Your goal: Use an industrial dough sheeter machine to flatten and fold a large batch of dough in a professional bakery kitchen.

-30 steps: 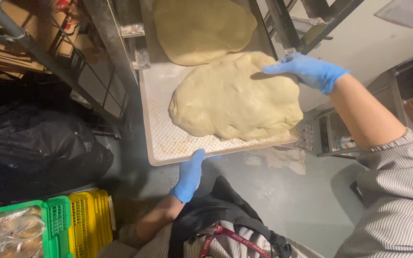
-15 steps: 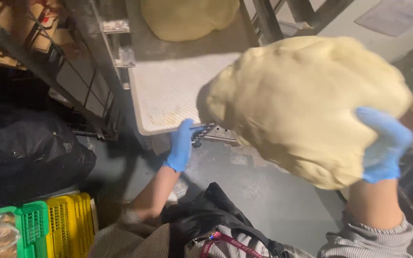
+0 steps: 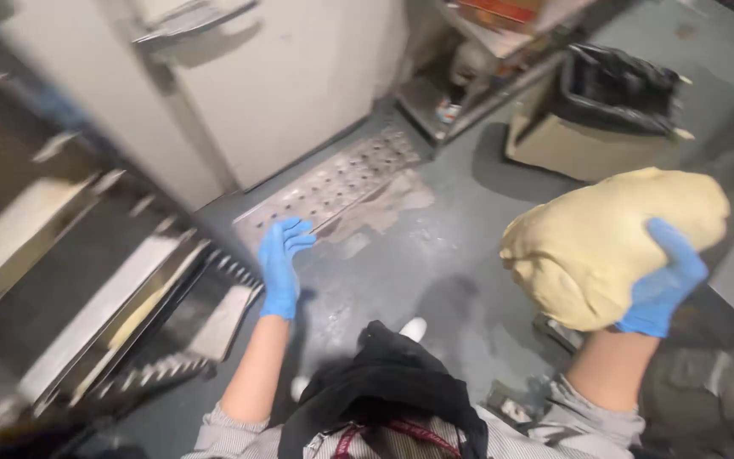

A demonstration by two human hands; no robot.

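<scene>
Currently: right hand (image 3: 663, 285), blue glove, grip clamped on one big lump of pale yellow dough (image 3: 609, 242). Fingers (image 3: 671, 246) wrap over the lump's near side, the palm supports it from below, and the dough is held up in the air above the grey floor (image 3: 435, 255), clear of everything.

Left hand (image 3: 280, 265), also blue-gloved, grip apart, fingers spread, holding nothing. It hangs just beside the edge of the metal tray rack (image 3: 104, 297), which is blurred. Just beyond its fingertips, one perforated metal plate (image 3: 333, 183) lies flat on the floor.

Past the left hand: one pale cabinet door (image 3: 273, 76) with a handle at the top. Beyond the right hand and the dough: one beige bin (image 3: 592, 136) lined with a black bag (image 3: 618, 81). Between door and bin, a low shelf (image 3: 469, 93) carries a few small packages, one with a red top, too blurred to count or read shapes.

Count: two gloves, one dough lump, one plate, one bin. Below both hands: dark apron and striped sleeves of the wearer.
</scene>
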